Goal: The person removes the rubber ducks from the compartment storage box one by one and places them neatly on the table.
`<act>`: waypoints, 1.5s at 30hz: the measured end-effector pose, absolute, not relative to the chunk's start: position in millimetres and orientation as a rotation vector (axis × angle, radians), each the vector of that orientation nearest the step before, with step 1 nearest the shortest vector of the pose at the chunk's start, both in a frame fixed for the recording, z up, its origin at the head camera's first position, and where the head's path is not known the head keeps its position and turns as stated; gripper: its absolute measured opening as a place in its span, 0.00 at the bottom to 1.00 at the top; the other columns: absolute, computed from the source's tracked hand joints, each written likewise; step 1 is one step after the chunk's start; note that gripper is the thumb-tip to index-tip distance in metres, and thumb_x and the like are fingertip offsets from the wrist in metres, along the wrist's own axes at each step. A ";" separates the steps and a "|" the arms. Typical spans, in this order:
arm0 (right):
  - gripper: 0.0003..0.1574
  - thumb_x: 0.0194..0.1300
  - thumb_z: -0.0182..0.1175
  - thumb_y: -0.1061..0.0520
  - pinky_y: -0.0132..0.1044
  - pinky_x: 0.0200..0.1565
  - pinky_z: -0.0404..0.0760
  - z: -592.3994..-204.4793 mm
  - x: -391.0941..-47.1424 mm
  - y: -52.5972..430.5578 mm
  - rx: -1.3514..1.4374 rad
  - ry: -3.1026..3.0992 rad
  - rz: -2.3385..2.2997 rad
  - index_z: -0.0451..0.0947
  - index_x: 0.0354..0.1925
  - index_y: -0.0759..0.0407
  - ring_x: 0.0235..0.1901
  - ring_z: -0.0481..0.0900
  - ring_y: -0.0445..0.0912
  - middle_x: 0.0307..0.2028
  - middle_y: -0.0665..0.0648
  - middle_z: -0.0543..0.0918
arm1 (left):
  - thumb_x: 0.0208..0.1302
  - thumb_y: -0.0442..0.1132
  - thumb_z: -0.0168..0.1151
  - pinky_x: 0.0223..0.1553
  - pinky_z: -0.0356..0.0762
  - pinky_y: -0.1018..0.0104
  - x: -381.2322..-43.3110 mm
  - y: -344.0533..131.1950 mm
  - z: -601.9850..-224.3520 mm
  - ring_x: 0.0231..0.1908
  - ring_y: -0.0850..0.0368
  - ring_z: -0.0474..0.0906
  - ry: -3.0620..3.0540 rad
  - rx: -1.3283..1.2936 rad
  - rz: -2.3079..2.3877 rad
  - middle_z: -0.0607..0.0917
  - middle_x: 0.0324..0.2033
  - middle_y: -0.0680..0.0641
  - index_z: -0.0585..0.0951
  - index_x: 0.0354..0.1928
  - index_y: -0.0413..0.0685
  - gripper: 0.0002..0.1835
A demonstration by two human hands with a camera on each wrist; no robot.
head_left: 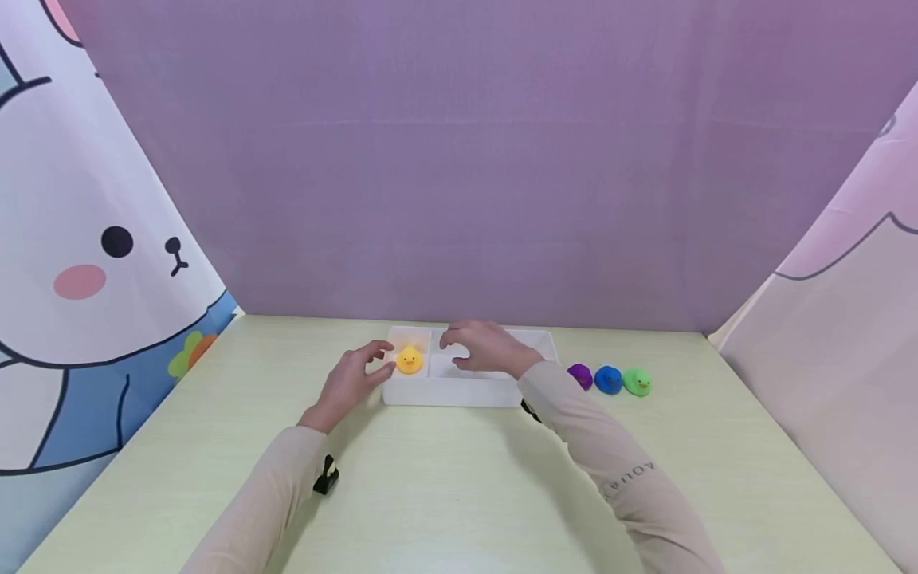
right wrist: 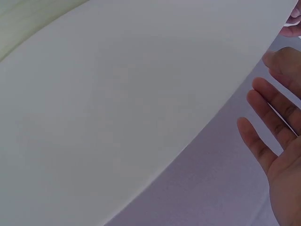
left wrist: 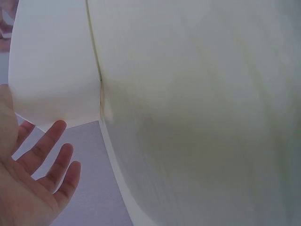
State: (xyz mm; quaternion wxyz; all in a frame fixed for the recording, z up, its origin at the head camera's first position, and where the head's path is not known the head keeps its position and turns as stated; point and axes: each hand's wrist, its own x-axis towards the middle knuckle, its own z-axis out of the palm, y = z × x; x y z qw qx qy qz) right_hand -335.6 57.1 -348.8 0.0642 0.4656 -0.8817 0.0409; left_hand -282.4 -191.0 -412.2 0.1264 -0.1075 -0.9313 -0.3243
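Note:
A white divided box (head_left: 452, 391) stands near the back of the table, and a yellow rubber duck (head_left: 409, 360) sits in its left compartment. At the box's left end is my left hand (head_left: 351, 379), thumb and fingers spread apart with the fingertips right at the rim. My right hand (head_left: 488, 348) hovers over the wider compartment beside the divider, its fingers bent loosely around nothing. In the left wrist view, relaxed fingers (left wrist: 56, 162) lie beside the box's white wall (left wrist: 56, 56). The right wrist view shows the other hand (right wrist: 287, 155) with parted fingers above the box edge.
To the right of the box, a purple duck (head_left: 580, 376), a blue duck (head_left: 609, 380) and a green duck (head_left: 637, 382) sit in a row on the pale table (head_left: 430, 494). A purple cloth (head_left: 459, 175) hangs behind the table, with printed cloths at both sides.

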 end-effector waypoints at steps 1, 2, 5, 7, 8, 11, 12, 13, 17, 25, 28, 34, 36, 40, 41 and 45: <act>0.18 0.54 0.63 0.56 0.38 0.46 0.77 -348.7 -335.9 54.1 1.404 -2.672 0.124 0.79 0.46 0.52 0.46 0.77 0.44 0.46 0.49 0.80 | 0.61 0.46 0.58 0.46 0.73 0.45 -282.7 -191.0 -412.4 0.48 0.41 0.76 -2.711 -0.315 -0.940 0.83 0.45 0.41 0.75 0.53 0.49 0.20; 0.18 0.55 0.63 0.56 0.38 0.47 0.77 -348.5 -336.2 51.0 1.402 -2.684 0.127 0.79 0.46 0.52 0.46 0.77 0.44 0.46 0.49 0.80 | 0.60 0.46 0.58 0.46 0.73 0.45 -283.1 -190.9 -412.7 0.48 0.41 0.76 -2.710 -0.311 -0.943 0.83 0.45 0.41 0.75 0.53 0.49 0.19; 0.19 0.55 0.63 0.56 0.38 0.49 0.77 -348.0 -337.5 41.7 1.388 -2.731 0.142 0.79 0.47 0.52 0.47 0.77 0.44 0.47 0.49 0.80 | 0.60 0.46 0.58 0.46 0.72 0.45 -283.5 -190.9 -413.2 0.48 0.41 0.76 -2.710 -0.313 -0.944 0.83 0.45 0.41 0.75 0.53 0.49 0.19; 0.19 0.55 0.64 0.56 0.38 0.50 0.76 -347.5 -338.3 36.0 1.377 -2.754 0.147 0.78 0.48 0.51 0.48 0.77 0.44 0.48 0.49 0.80 | 0.60 0.46 0.58 0.46 0.72 0.45 -283.7 -190.8 -413.5 0.48 0.41 0.76 -2.716 -0.310 -0.942 0.83 0.44 0.41 0.75 0.53 0.49 0.19; 0.19 0.56 0.64 0.56 0.38 0.50 0.76 -347.1 -338.6 33.4 1.374 -2.760 0.148 0.78 0.48 0.51 0.49 0.77 0.45 0.48 0.49 0.80 | 0.60 0.46 0.58 0.46 0.72 0.45 -283.7 -190.9 -413.5 0.47 0.41 0.76 -2.720 -0.309 -0.939 0.83 0.44 0.41 0.75 0.53 0.49 0.20; 0.20 0.56 0.63 0.56 0.38 0.51 0.76 -345.8 -339.7 26.3 1.371 -2.766 0.160 0.78 0.49 0.51 0.49 0.77 0.44 0.49 0.48 0.80 | 0.61 0.47 0.58 0.46 0.72 0.45 -283.5 -191.4 -413.3 0.47 0.41 0.75 -2.734 -0.302 -0.928 0.83 0.45 0.41 0.75 0.53 0.49 0.20; 0.20 0.56 0.63 0.56 0.39 0.52 0.76 -345.2 -340.1 24.2 1.372 -2.766 0.171 0.78 0.49 0.52 0.49 0.76 0.45 0.49 0.48 0.80 | 0.61 0.47 0.58 0.46 0.72 0.45 -283.6 -191.4 -413.2 0.47 0.41 0.75 -2.737 -0.297 -0.929 0.82 0.45 0.41 0.75 0.53 0.49 0.20; 0.20 0.56 0.63 0.56 0.38 0.52 0.75 -344.7 -340.5 22.1 1.372 -2.764 0.175 0.78 0.49 0.52 0.50 0.76 0.44 0.49 0.48 0.80 | 0.61 0.47 0.58 0.46 0.72 0.45 -283.3 -191.3 -413.0 0.47 0.41 0.75 -2.739 -0.295 -0.929 0.82 0.45 0.41 0.75 0.53 0.49 0.20; 0.19 0.56 0.63 0.57 0.38 0.52 0.75 -343.4 -342.1 13.9 1.365 -2.758 0.203 0.78 0.49 0.52 0.50 0.75 0.44 0.49 0.48 0.80 | 0.61 0.47 0.58 0.46 0.72 0.45 -281.9 -190.8 -411.8 0.48 0.41 0.75 -2.742 -0.280 -0.944 0.82 0.45 0.41 0.75 0.53 0.50 0.19; 0.19 0.56 0.64 0.56 0.38 0.50 0.76 -344.8 -346.9 -1.0 1.361 -2.754 0.181 0.78 0.49 0.53 0.49 0.76 0.44 0.49 0.50 0.80 | 0.61 0.45 0.59 0.45 0.73 0.45 -280.8 -190.1 -410.3 0.47 0.41 0.76 -2.731 -0.303 -0.930 0.82 0.44 0.40 0.75 0.53 0.48 0.19; 0.19 0.56 0.63 0.56 0.38 0.49 0.76 -346.6 -348.9 -5.2 1.352 -2.762 0.190 0.78 0.49 0.53 0.48 0.76 0.44 0.49 0.51 0.80 | 0.61 0.45 0.59 0.45 0.73 0.45 -280.0 -190.3 -409.1 0.47 0.41 0.76 -2.730 -0.312 -0.930 0.83 0.44 0.40 0.75 0.53 0.48 0.19; 0.19 0.55 0.65 0.56 0.37 0.48 0.76 -355.4 -355.0 -12.7 1.339 -2.768 0.217 0.79 0.47 0.52 0.47 0.76 0.44 0.46 0.51 0.81 | 0.61 0.45 0.58 0.45 0.73 0.44 -279.1 -190.7 -408.8 0.47 0.41 0.76 -2.723 -0.325 -0.928 0.83 0.44 0.40 0.75 0.53 0.47 0.19; 0.19 0.54 0.65 0.56 0.37 0.49 0.75 -358.7 -356.4 -14.9 1.335 -2.785 0.232 0.79 0.47 0.53 0.47 0.76 0.44 0.47 0.51 0.81 | 0.61 0.45 0.58 0.45 0.73 0.44 -279.3 -190.7 -409.1 0.47 0.41 0.76 -2.721 -0.324 -0.926 0.83 0.44 0.40 0.75 0.53 0.48 0.19; 0.20 0.54 0.66 0.57 0.37 0.50 0.75 -361.9 -356.3 -17.4 1.315 -2.830 0.261 0.79 0.47 0.53 0.47 0.76 0.45 0.47 0.51 0.81 | 0.61 0.44 0.58 0.44 0.73 0.44 -279.7 -190.5 -409.5 0.47 0.40 0.76 -2.715 -0.331 -0.930 0.83 0.44 0.40 0.75 0.53 0.47 0.19; 0.20 0.54 0.66 0.57 0.37 0.50 0.75 -362.4 -356.2 -17.8 1.304 -2.841 0.257 0.79 0.47 0.53 0.47 0.76 0.45 0.47 0.51 0.81 | 0.61 0.45 0.58 0.45 0.73 0.44 -279.8 -190.2 -409.4 0.47 0.40 0.76 -2.714 -0.331 -0.932 0.83 0.44 0.40 0.75 0.53 0.47 0.19; 0.21 0.53 0.66 0.57 0.36 0.50 0.76 -364.4 -356.2 -18.8 1.277 -2.874 0.236 0.79 0.47 0.53 0.46 0.76 0.45 0.47 0.51 0.81 | 0.61 0.45 0.59 0.45 0.73 0.44 -279.5 -189.4 -409.2 0.47 0.40 0.76 -2.716 -0.327 -0.941 0.83 0.44 0.39 0.75 0.53 0.47 0.19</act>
